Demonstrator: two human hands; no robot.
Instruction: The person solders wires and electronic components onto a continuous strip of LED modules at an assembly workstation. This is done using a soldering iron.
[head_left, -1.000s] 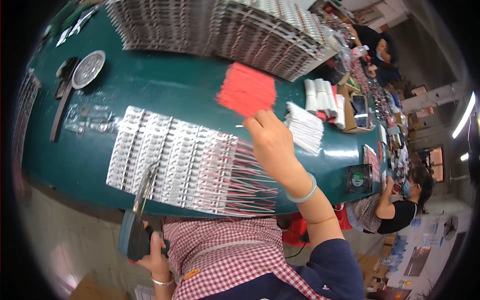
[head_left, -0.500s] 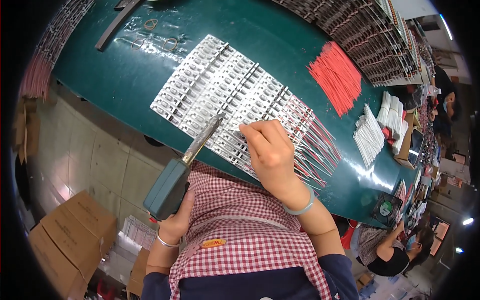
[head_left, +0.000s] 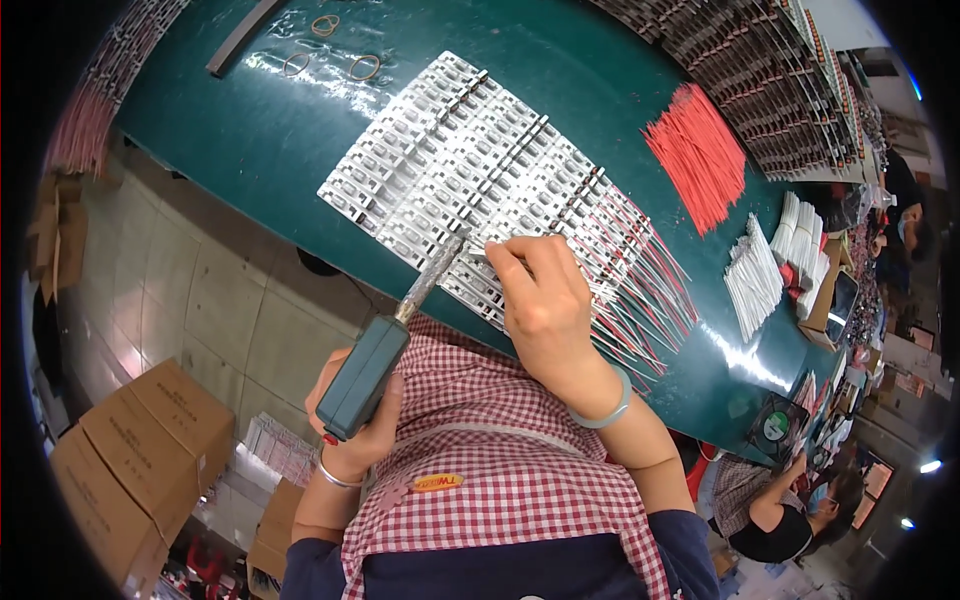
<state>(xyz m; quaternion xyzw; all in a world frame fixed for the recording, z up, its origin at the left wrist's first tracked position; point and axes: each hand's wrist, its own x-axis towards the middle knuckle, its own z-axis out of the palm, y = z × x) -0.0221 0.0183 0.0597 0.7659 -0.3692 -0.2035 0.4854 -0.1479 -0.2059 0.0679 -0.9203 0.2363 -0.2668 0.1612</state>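
The left hand (head_left: 378, 432) grips a teal soldering gun (head_left: 365, 377), tip (head_left: 452, 250) over the white module panel (head_left: 430, 150) on the green table (head_left: 225, 140); the right hand (head_left: 545, 305) pinches a thin white wire (head_left: 477, 251) alongside

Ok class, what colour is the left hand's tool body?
The tool body is dark grey-green, best seen in the head view.

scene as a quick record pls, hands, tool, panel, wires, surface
left hand: closed around the green soldering gun
tool tip: at the panel of silver-white parts; contact unclear
right hand: pinched near the tool tip; anything held is too small to tell
panel wires: red and white, at the panel's right side
loose wires: red pile, white pile to its lower right
surface: green table
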